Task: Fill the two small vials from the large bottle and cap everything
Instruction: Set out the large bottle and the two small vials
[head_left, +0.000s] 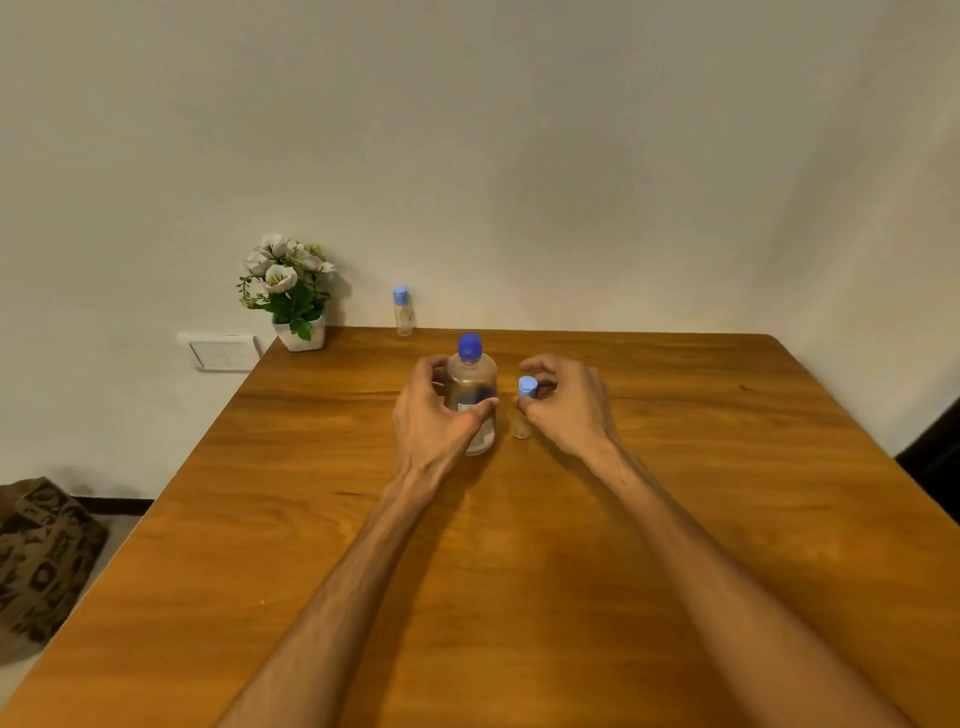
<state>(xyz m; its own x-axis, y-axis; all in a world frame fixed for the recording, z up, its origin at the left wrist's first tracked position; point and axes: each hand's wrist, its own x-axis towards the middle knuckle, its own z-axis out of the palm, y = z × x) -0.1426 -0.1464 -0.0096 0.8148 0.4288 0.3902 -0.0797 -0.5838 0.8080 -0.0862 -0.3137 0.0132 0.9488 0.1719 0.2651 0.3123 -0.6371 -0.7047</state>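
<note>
Here both forearms reach forward over the wooden counter, bare to beyond the wrist. The left hand wraps around the large bottle, fingers curled behind its far side and thumb pressed across the front, so it grasps the bottle, which stands upright near the middle of the counter with its dark blue cap on. The right hand curls its fingers around the light blue cap of a small vial standing just beside the bottle, pinching it at the top. A second small vial, capped, stands well apart at the counter's far edge, near a potted flower. The bottle carries a pale label, but its writing is too blurred to read.
</note>
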